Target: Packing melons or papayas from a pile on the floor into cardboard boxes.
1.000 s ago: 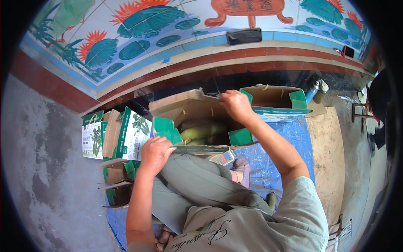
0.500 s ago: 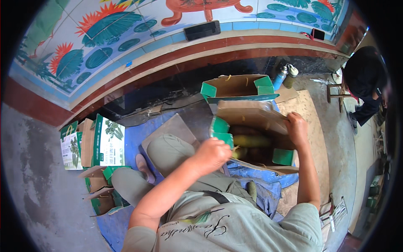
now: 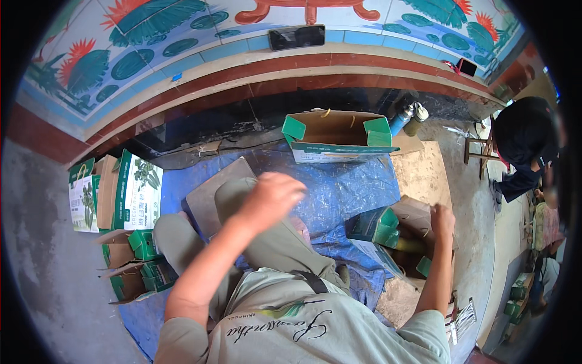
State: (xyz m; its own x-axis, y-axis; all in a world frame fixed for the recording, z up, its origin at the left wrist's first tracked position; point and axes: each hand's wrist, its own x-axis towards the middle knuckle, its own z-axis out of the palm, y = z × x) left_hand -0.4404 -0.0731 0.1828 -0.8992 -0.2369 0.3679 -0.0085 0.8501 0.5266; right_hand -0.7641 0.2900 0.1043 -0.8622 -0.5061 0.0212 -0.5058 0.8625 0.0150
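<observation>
An open green-and-white cardboard box (image 3: 365, 225) stands tilted by my right side. Inside it lies a long yellow-green item (image 3: 411, 245), mostly hidden by the box walls, so its kind is unclear. My right hand (image 3: 443, 220) is closed on the upper edge of this box. Over my bent knee, my left hand (image 3: 274, 200) hangs in the air with its fingers curled in, and nothing shows in it. Beyond my hands, a second open box (image 3: 339, 155) with a yellow cord handle sits on the blue tarp (image 3: 324, 200).
Folded boxes (image 3: 139, 191) stand at the left, with more open boxes (image 3: 130, 285) below them. Two bottles (image 3: 407, 119) stand by the wall behind the second box. A flat cardboard sheet (image 3: 427, 170) lies at the right. A person in dark clothes (image 3: 524, 142) sits further right.
The box with the yellow-green item has moved from in front of me to my right, my right hand still on it. My left hand has let go of its flap and moved left.
</observation>
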